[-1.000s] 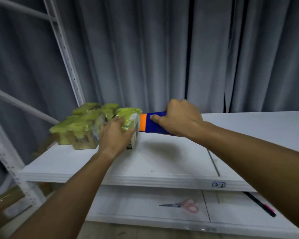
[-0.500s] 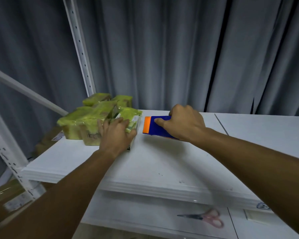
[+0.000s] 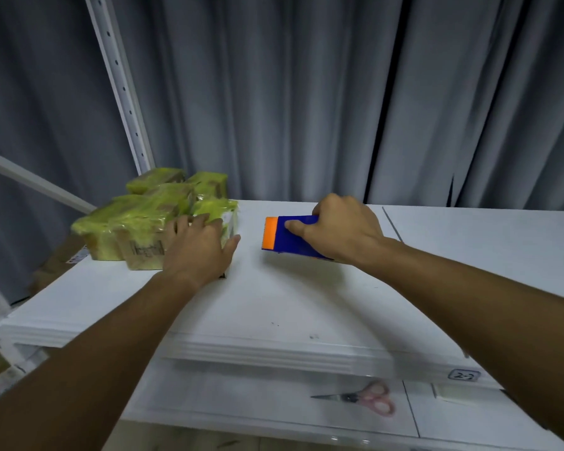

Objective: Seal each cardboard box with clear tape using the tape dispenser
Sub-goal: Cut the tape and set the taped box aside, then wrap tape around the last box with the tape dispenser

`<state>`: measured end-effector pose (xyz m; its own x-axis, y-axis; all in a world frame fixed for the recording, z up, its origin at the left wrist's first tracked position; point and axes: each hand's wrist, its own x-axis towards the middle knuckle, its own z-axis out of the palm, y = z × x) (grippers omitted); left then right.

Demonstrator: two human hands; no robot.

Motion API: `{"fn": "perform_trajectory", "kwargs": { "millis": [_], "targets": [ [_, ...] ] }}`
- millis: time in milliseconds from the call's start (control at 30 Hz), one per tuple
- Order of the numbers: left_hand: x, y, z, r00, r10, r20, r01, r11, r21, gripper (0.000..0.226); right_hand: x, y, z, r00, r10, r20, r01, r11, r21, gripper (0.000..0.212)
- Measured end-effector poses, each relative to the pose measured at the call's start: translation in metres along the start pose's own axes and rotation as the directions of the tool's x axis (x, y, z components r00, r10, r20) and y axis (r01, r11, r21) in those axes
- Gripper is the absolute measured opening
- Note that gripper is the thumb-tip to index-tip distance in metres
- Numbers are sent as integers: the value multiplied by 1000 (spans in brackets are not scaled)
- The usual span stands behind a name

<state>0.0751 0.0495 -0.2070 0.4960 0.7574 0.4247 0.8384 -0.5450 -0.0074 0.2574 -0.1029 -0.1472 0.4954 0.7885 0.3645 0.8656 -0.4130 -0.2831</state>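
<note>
Two white shelves (image 3: 274, 314), grey curtain (image 3: 306, 92) behind, pink scissors (image 3: 365, 398) below

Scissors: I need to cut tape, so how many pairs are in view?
1: pink-handled scissors on the lower shelf, below the right forearm. Others may lie hidden under the upper shelf.

Left hand (image 3: 197, 247) covers most of the nearest box (image 3: 223, 211) in the surface's far-left corner; contact under the palm unreadable. Box print (image 3: 147, 248) too blurred to read. Right hand (image 3: 341, 231) hides the tape dispenser (image 3: 288, 237) rear; tape roll not visible. Scissors (image 3: 362, 398) on the lower shelf are motion-blurred.
</note>
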Motion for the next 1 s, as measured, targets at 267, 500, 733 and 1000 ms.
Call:
{"fn": "perform_trajectory", "kwargs": {
  "millis": [267, 500, 733, 1000],
  "targets": [
    [10, 105, -65, 976, 201, 80, -194, 978, -79, 37, -32, 69, -68, 999, 42, -16, -43, 997, -71, 49],
    [-2, 247, -102, 908, 386, 162, -376, 922, -90, 30, -78, 162, -136, 990, 127, -59, -135, 976, -173, 46],
    [-30, 415, -135, 808, 575, 128, -553, 816, -170, 28, -142, 283, -212, 943, 291, -160, -325, 907, -267, 48],
    [-82, 591, -159, 676, 734, 69, -689, 662, -295, 28, -216, 402, -290, 858, 437, -271, -510, 789, -343, 46]
  ]
}}
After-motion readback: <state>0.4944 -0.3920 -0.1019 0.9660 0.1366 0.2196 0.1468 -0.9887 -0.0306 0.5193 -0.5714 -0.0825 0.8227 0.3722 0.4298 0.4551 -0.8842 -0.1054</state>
